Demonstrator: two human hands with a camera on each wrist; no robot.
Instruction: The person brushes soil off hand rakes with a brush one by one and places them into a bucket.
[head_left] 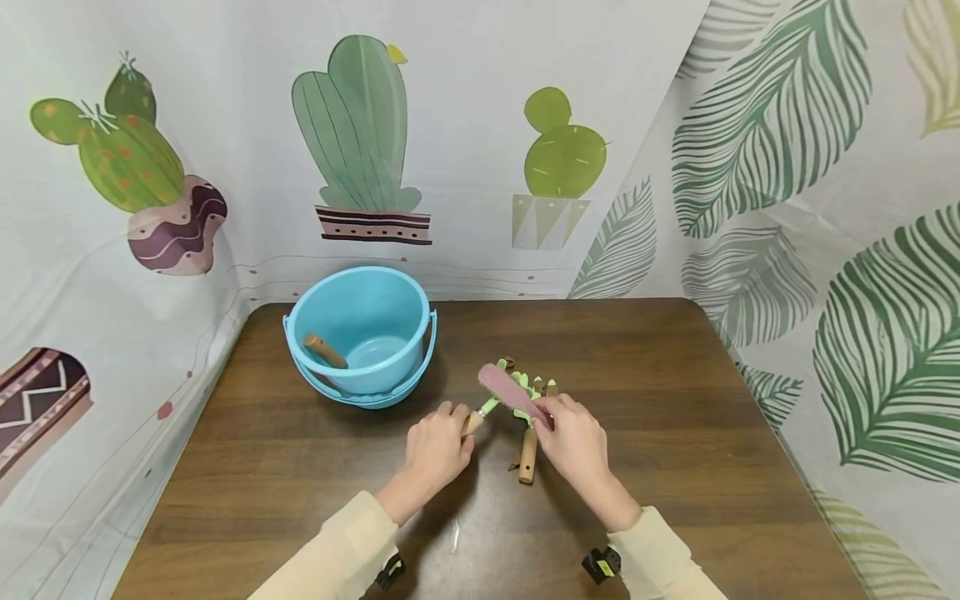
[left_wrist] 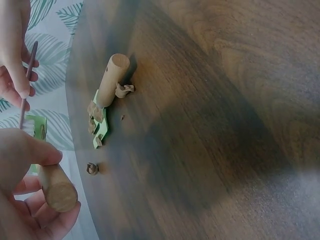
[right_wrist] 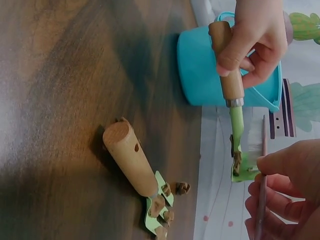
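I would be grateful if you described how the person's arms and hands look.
The left sleeve and right sleeve are long, plain and cream. The left hand and right hand wear no gloves. A black device shows beside the left sleeve; a second black device, with a yellow mark, beside the right.

Honestly can't read a single word, brand, number or sign on anything here, in any of the three views. Nearest thing to a label is the tiny yellow patch (head_left: pixel 604 568) on the black device (head_left: pixel 592 565) at the right wrist, and it's way too small to make out. Nothing legible on the pink brush (head_left: pixel 510 389), the wooden-handled tool (right_wrist: pixel 231 82), the blue bucket (head_left: pixel 367 382) or the backdrop cloth (head_left: pixel 465 125) either.
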